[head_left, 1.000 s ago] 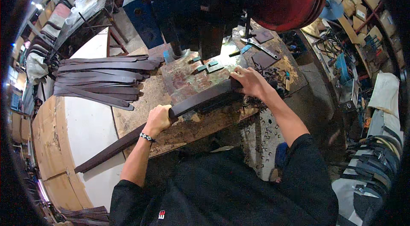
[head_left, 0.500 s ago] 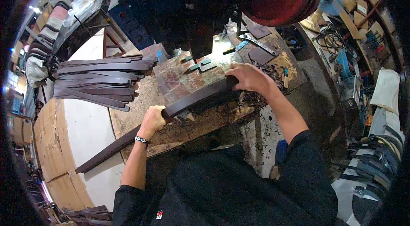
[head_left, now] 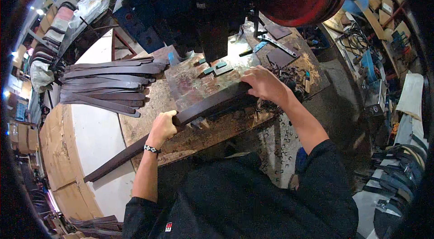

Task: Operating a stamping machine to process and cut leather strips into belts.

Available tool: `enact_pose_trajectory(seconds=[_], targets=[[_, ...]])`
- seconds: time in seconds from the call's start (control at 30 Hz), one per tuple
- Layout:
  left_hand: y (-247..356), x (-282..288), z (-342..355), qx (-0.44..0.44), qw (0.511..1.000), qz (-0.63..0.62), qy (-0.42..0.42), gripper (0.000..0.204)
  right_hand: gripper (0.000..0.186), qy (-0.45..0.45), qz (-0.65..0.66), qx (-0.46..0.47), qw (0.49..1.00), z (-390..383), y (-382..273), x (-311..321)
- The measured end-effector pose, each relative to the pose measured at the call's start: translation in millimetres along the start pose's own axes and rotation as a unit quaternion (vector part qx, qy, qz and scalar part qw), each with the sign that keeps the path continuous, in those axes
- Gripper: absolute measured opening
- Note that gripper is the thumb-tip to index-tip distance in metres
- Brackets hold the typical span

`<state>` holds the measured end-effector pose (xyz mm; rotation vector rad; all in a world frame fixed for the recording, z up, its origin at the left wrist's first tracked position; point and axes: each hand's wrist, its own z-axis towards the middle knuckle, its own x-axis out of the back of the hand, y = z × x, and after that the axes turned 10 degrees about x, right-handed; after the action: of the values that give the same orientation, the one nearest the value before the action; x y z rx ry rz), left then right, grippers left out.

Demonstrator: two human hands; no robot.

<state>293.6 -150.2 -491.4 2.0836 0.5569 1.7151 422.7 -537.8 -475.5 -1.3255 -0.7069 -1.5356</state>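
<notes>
Straps [head_left: 101, 84] lie fanned out at far left on my feed. Next, the dark strip [head_left: 212, 103] trails across the white surface [head_left: 92, 126]; I judge it light, leathery and bendy, best held at two spread points. The left hand [head_left: 162, 129] is clamped round its middle; the right hand [head_left: 264, 84] grips its far end beside the metal plate [head_left: 184, 81].

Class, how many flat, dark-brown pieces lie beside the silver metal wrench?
2: an upper piece beyond the wrench, a lower piece on its near side, beside tangled dark scraps. Others may be hidden.
</notes>
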Motion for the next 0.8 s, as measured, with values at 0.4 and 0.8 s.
enact_pose_trajectory(seconds=[0.4, 0.8], targets=[[-8, -15, -3, -0.031, 0.999, 0.002, 0.039, 0.025, 0.068, -0.018, -0.117, -0.026, 0.993, 57, -72, -28], [1, -12, -5, 0.019, 0.999, 0.009, 0.028, 0.028, 0.06, 0.021, -0.031, -0.023, 0.999, 67, -90, -31]])
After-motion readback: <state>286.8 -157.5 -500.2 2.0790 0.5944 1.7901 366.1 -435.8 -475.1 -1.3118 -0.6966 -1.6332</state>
